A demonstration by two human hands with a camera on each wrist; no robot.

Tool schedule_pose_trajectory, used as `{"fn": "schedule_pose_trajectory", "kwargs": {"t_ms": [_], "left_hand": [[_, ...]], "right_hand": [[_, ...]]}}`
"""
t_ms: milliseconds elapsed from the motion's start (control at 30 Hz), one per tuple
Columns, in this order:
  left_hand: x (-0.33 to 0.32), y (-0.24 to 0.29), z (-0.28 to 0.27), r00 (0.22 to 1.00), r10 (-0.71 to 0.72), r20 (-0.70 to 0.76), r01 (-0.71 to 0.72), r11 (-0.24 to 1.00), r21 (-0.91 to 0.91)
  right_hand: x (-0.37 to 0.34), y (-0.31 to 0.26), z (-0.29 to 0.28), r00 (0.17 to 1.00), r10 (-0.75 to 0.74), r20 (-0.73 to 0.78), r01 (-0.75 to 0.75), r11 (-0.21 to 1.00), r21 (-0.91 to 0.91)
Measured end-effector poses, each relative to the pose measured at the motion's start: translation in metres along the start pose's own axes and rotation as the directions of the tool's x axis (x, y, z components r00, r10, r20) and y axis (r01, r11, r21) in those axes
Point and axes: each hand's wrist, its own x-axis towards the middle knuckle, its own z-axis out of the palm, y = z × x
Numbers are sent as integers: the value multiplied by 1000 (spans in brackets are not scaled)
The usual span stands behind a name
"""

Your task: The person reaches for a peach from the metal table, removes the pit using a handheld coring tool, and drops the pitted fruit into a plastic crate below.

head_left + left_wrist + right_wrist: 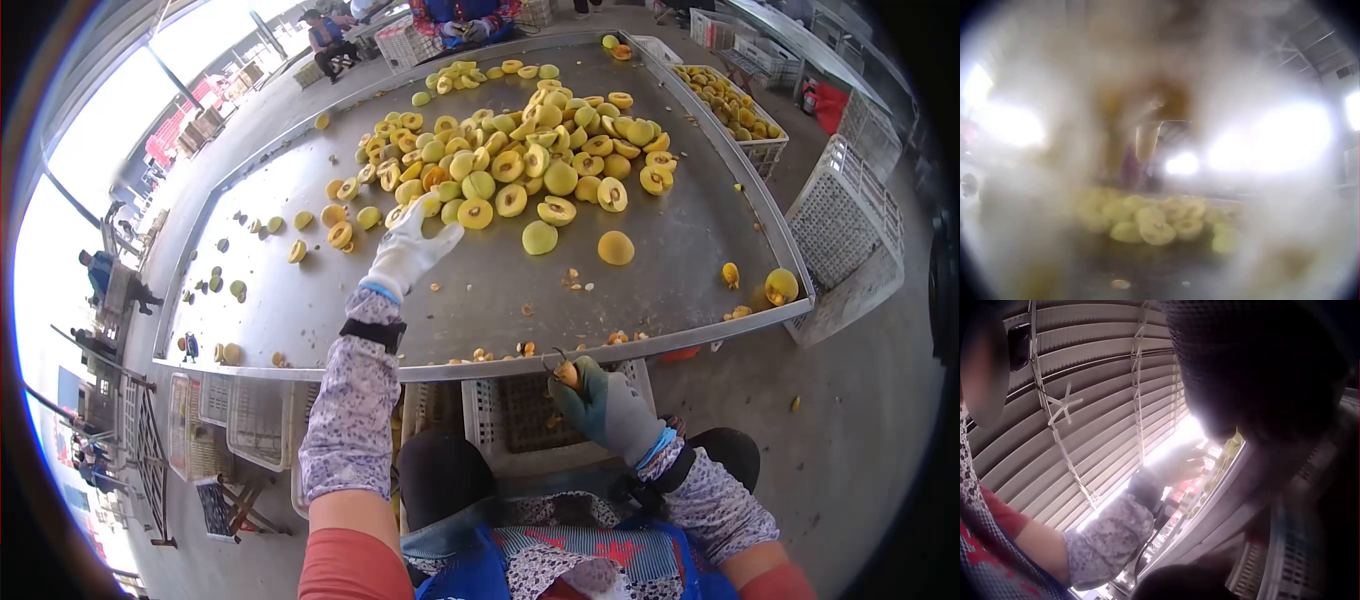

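Observation:
A heap of halved yellow-green fruit (480, 165) lies on the metal table (480, 290). The left hand (412, 250), in a white glove, reaches over the near edge of the heap with fingers spread; whether a fingertip touches a fruit cannot be told. In the left wrist view, blurred glove surrounds fruit halves (1157, 231). The right hand (612, 408), in a grey and green glove, grips a small tool with a brownish handle (566, 374) and a thin dark curved tip, just below the table's near edge. The right wrist view shows that hand only as a dark shape.
Raised rims (560, 355) border the table. Pit scraps (485, 354) lie along the near side, and a fruit (781, 287) sits in the right corner. Crates (258, 420) stand below; a fruit-filled crate (765, 150) is at the right. Another person (465, 22) is across the table.

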Motion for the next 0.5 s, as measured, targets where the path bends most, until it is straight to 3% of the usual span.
{"fn": "schedule_pose_trajectory", "kwargs": {"t_ms": [133, 200, 233, 267, 333, 367, 467, 500], "left_hand": [[97, 6, 35, 999, -3, 51, 0, 998, 58], [143, -21, 59, 997, 77, 25, -79, 995, 65], [157, -19, 64, 998, -25, 54, 16, 988, 157], [169, -19, 69, 988, -133, 72, 112, 962, 250], [190, -14, 76, 984, -157, 85, 126, 948, 293], [202, -13, 79, 977, -158, 142, 114, 954, 277], [205, -11, 83, 949, -164, 271, 98, 965, 242], [193, -5, 78, 959, -90, 269, 21, 968, 250]], "right_hand": [[3, 1, -12, 999, 36, 9, -36, 999, 4], [7, 0, -20, 999, 32, 31, -33, 999, 18], [9, 0, -22, 1000, 1, 4, -1, 1000, -18], [11, 1, -24, 1000, 1, -1, -1, 1000, -26], [18, 2, -25, 978, -205, 36, 203, 978, 48], [22, -1, -30, 984, -115, 135, 112, 993, 34], [27, 17, -18, 964, -173, 201, 164, 985, 57], [31, 14, -17, 958, -176, 227, 162, 983, 81]]}}
